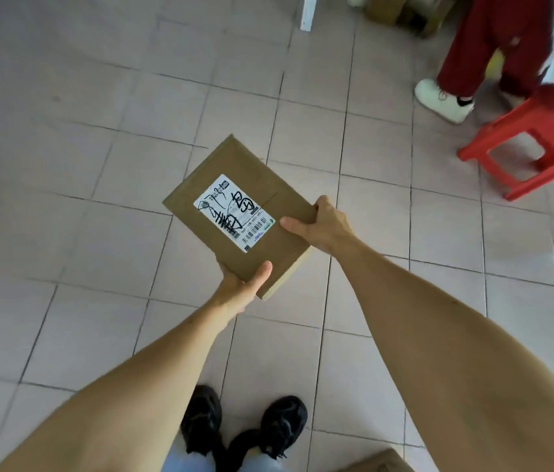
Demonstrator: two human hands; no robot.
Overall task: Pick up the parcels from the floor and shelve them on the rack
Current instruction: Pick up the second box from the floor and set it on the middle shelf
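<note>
Both grips clench one flat brown parcel (241, 212): left hand (239, 287) under its near corner, right hand (326, 223) pinching the right edge, probably to keep it level, label up, above the tiled floor (81, 233), rack unseen.

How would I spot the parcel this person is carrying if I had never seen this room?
Start from the pale tiled floor and follow the two bare forearms up from the bottom edge. The left hand and right hand grip a flat brown cardboard parcel held above the tiles. It alone bears a white shipping label scrawled over in black marker.
</note>
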